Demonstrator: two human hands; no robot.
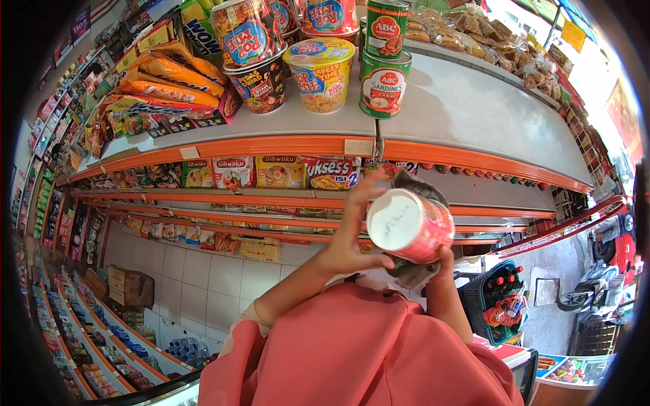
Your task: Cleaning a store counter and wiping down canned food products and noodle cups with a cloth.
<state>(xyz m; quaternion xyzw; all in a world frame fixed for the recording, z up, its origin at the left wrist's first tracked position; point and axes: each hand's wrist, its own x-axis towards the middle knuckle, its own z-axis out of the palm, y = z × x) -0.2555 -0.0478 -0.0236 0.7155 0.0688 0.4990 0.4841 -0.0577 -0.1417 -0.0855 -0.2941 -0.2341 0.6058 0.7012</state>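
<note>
A red paper instant noodle cup (431, 228) is held tipped on its side above my lap, its white base turned towards my left and bearing printed writing. My right hand (443, 264) grips it from below and the right, together with a crumpled dark grey cloth (414, 272) that shows above and below the cup. My left hand (355, 231) is spread beside the base, thumb and fingers apart and slightly blurred. Ahead on the shelf top stand a yellow-lidded Pop Mie cup (321, 81), stacked dark Pop Mie cups (259, 83) and two stacked ABC sardine cans (384, 83).
The orange shelf edge (284, 145) runs across in front of me. Orange snack packs (172, 76) lie at the left, bagged bread (477, 35) at the far right. Bihonku noodle packs (233, 172) fill the tier below. A basket (477, 304) with bottles stands right; a carton (129, 286) sits lower left.
</note>
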